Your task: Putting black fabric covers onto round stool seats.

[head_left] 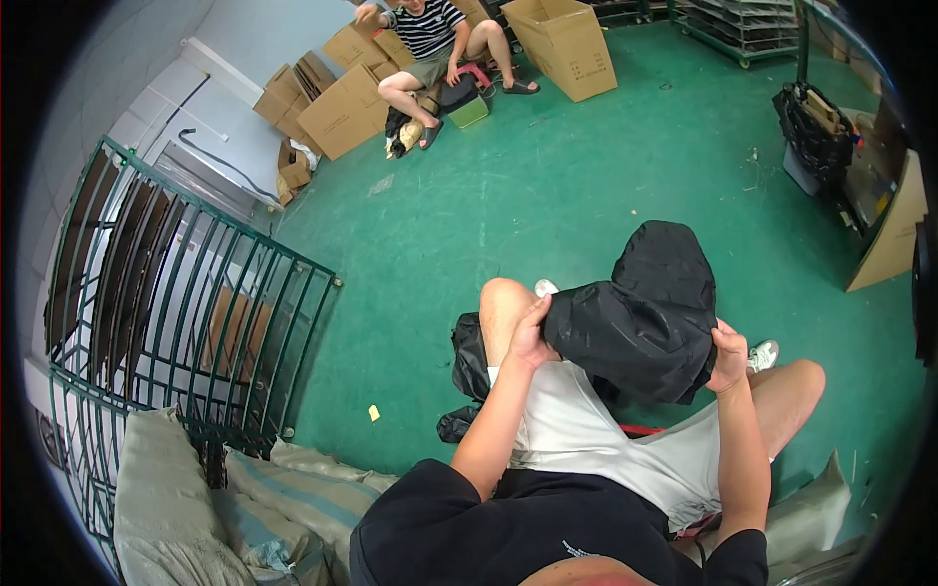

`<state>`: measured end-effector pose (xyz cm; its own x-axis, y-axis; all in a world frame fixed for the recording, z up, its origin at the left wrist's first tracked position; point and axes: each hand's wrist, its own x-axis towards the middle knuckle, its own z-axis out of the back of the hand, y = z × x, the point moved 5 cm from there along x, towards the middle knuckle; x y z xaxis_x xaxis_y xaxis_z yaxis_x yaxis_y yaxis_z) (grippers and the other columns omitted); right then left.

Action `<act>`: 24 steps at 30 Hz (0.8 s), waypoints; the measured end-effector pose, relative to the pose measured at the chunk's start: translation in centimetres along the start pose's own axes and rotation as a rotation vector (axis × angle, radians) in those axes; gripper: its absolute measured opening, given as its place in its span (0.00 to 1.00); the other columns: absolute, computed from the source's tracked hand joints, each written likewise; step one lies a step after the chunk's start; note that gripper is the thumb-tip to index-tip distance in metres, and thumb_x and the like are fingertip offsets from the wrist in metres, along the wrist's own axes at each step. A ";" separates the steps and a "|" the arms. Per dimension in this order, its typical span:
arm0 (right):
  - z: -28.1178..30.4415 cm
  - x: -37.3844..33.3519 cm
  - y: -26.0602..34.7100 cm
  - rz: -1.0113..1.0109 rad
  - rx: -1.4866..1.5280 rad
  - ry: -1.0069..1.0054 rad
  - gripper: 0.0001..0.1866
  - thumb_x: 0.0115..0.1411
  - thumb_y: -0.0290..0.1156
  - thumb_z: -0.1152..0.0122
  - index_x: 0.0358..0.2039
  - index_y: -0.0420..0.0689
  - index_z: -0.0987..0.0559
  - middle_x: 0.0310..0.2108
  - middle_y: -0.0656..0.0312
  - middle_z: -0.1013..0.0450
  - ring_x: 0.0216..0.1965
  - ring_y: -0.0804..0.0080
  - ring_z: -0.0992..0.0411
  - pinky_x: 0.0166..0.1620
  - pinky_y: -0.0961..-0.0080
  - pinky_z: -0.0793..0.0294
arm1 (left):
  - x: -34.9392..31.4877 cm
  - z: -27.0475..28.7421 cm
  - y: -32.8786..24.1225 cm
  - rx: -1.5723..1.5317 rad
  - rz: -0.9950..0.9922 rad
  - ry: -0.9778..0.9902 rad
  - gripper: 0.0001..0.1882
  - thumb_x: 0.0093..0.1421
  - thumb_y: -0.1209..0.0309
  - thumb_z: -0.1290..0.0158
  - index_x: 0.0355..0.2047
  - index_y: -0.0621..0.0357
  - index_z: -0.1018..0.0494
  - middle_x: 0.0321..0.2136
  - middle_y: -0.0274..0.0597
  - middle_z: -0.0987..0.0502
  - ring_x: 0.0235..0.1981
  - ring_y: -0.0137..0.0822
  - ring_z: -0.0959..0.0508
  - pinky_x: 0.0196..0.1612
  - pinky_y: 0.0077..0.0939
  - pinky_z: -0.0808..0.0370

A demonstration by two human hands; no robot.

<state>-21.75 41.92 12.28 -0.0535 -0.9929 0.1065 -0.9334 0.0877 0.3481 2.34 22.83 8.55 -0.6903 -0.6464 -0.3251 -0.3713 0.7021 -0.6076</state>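
"Holding what, exactly, is the left hand (529, 337)?"

"It is gripping the left edge of a black fabric piece (635, 327), while the right hand (729, 357) is pinching the opposite edge between thumb and bent fingers. Some fingertips are hiding behind the fabric, so I can't tell exactly where they are pressing."

"And where is the fabric sitting?"

"It is hanging above the white shorts (586, 425), between the spread knees (809, 381), with one rounded lobe reaching out over the green floor (469, 215)."

"Why is it being held from both sides?"

"Opposite grips are probably spreading the limp material so it isn't bunching up. The wide-set knees are likely leaving room, and a black bundle (470, 356) is lying beside the left leg, perhaps for easy reach."

"Is any writing showing?"

"A tall open carton (565, 54) is carrying small dark print, and the black shirt (459, 527) is showing a pale line of marks; neither is coming out legibly."
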 end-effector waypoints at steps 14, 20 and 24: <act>1.2 0.0 2.3 0.093 0.027 -0.009 0.27 0.67 0.41 0.57 0.59 0.33 0.38 0.58 0.44 0.36 0.57 0.51 0.33 0.61 0.56 0.35 | -4.1 -4.0 -0.5 0.030 0.001 0.479 0.47 0.45 0.82 0.46 0.66 0.59 0.52 0.62 0.47 0.39 0.56 0.41 0.29 0.58 0.34 0.33; 3.0 -3.0 -0.2 -0.233 -0.059 0.151 0.56 0.48 0.44 0.28 0.65 0.30 0.53 0.64 0.43 0.47 0.64 0.51 0.43 0.63 0.55 0.41 | -3.9 -6.0 0.1 -0.308 -0.160 0.580 0.48 0.44 0.80 0.48 0.67 0.58 0.55 0.59 0.52 0.36 0.59 0.44 0.33 0.63 0.37 0.38; 2.2 -2.8 0.4 -0.050 -0.401 0.180 0.51 0.47 0.43 0.31 0.63 0.29 0.46 0.63 0.46 0.42 0.61 0.54 0.38 0.64 0.58 0.42 | -2.5 -8.3 -1.2 -0.368 -0.276 0.465 0.43 0.51 0.81 0.54 0.68 0.52 0.55 0.60 0.49 0.37 0.60 0.45 0.34 0.63 0.40 0.39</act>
<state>-22.76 44.52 10.08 0.0840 -0.9700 0.2280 -0.7200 0.0991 0.6868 -0.60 26.08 16.12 -0.7052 -0.6787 0.2053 -0.7047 0.6386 -0.3092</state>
